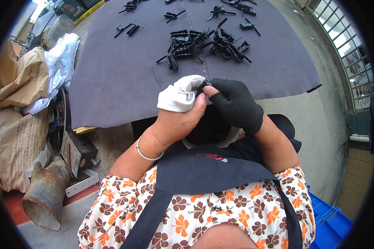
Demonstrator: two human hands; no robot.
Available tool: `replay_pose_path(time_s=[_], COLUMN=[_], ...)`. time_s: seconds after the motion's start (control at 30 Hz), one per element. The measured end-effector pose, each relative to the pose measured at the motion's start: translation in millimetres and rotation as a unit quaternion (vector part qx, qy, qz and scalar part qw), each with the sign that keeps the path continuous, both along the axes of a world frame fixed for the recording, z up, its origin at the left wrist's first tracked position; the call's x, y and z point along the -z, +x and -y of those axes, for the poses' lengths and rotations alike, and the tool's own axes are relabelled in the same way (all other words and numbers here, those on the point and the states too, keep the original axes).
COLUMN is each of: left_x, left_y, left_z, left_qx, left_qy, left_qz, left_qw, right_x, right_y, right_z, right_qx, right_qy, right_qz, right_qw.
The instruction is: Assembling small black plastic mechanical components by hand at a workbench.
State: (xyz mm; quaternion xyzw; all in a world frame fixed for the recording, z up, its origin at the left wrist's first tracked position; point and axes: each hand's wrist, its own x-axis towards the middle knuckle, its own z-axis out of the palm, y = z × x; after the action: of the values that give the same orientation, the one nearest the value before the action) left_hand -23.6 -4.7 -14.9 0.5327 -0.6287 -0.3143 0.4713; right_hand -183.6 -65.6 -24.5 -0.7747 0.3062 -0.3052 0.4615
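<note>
My left hand (182,98), partly covered by a white glove with the thumb bare, meets my right hand (235,99) over the near edge of the table. A black glove covers my right hand and leaves the thumb tip bare. Between the fingertips of both hands is a small dark part (205,84), mostly hidden by the fingers. Just beyond the hands lies a heap of black plastic parts (187,43) with thin arms. To its right is another cluster of similar black parts (226,45).
More black parts (215,12) are scattered at the table's far side. A dark grey cloth (112,83) covers the table. Brown paper sacks (18,141), a white bag (62,58) and a rusty metal pipe (45,195) stand left. A blue crate (326,220) sits low right.
</note>
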Motion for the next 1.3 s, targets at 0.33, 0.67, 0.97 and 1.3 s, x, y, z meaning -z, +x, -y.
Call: replay_pose_path(time_s=[0.33, 0.67, 0.97, 1.3], left_x=[2, -7, -7, -4], left_y=[-9, 2, -5, -8], left_z=[2, 7, 4, 8], left_qx=[-0.037, 0.039, 0.125, 0.073], left_qy=[-0.156, 0.074, 0.144, 0.064], left_qz=[0.148, -0.235, -0.155, -0.03], left_qw=[0.976, 0.968, 0.969, 0.995], right_x=[4, 8, 6, -4], right_y=[-2, -18, -7, -11], right_z=[-3, 10, 3, 7], right_qx=[-0.01, 0.041, 0.034, -0.026], right_qy=[0.156, -0.107, -0.003, 0.026], right_qz=[0.125, 0.023, 0.128, 0.024], right_qw=[0.98, 0.993, 0.991, 0.999])
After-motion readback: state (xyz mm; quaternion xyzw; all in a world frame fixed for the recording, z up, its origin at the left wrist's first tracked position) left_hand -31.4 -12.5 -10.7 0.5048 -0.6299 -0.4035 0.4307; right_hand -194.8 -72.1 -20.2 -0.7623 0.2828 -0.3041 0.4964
